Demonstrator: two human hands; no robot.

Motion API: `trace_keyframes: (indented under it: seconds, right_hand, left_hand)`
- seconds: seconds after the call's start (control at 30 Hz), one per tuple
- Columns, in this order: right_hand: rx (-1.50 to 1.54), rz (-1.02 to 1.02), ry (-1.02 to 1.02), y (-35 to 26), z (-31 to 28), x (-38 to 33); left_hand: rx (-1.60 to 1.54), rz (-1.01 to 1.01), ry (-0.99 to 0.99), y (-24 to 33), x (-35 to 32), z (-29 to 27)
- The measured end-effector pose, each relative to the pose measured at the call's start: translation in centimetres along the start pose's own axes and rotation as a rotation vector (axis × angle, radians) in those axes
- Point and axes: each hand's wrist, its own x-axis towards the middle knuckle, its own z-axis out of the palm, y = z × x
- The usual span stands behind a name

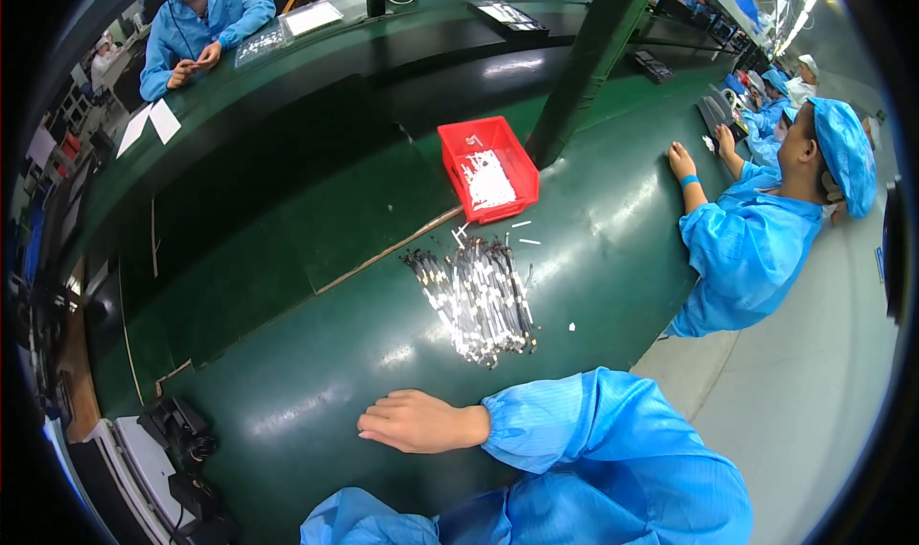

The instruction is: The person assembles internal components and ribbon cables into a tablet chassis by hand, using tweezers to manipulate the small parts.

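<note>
My right hand [414, 422] is over the green table, palm down, with its fingers bent and held together. Whatever may be under the fingers is hidden. A blue sleeve covers the arm down to the wrist. At the lower edge my left sleeve [359, 519] shows, but the left hand itself is out of sight. Just beyond my right hand lies a pile of short black cables [483, 301] with white sleeves or tags on them. Behind the pile stands a red bin [525, 170] holding many small white pieces [489, 179].
A few loose white strips [529, 242] lie beside the pile. A dark green post [598, 62] rises behind the bin. At right a co-worker [756, 229] in blue leans on the table; another person [206, 23] sits across. Black devices [182, 435] stand at lower left.
</note>
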Motion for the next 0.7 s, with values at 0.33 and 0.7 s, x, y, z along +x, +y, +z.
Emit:
trace_keyframes:
  seconds: [0.33, 0.7]
  right_hand:
    - [-0.177, -0.121, -0.085, -1.0, 3.7, 0.5]
    - [-0.078, -0.181, -0.055, -1.1, 6.3, 1.1]
  left_hand:
    - [0.999, -0.576, -0.147, -2.3, 5.3, -11.3]
    - [0.248, -1.191, 0.222, -5.7, 2.5, -19.1]
